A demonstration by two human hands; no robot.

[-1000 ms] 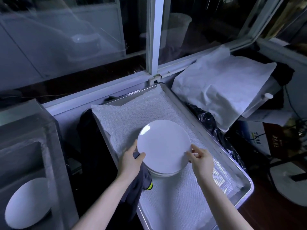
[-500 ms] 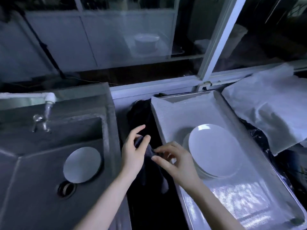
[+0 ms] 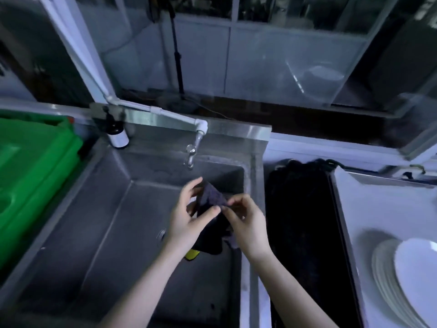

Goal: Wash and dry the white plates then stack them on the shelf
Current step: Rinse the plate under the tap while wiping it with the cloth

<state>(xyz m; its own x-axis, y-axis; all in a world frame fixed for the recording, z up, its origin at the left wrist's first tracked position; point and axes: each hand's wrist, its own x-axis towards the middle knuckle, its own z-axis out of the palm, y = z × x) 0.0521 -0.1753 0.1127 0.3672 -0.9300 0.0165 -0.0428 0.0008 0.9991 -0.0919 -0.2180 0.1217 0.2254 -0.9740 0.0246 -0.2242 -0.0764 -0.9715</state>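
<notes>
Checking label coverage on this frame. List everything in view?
sink: one, grey metal, centre-left
tap: one, metal, on a white pipe, at the sink's back
bottle: one, dark with a white band, sink's back left corner
crate: one, green, left of the sink
dark cloth: one, yellow bit at its lower end, over the sink
white plates: one stack, count unclear, on the tray
tray: one, white-lined, far right
black material: between sink and tray, too dark to identify
left hand: grips the cloth
right hand: pinches the cloth
</notes>
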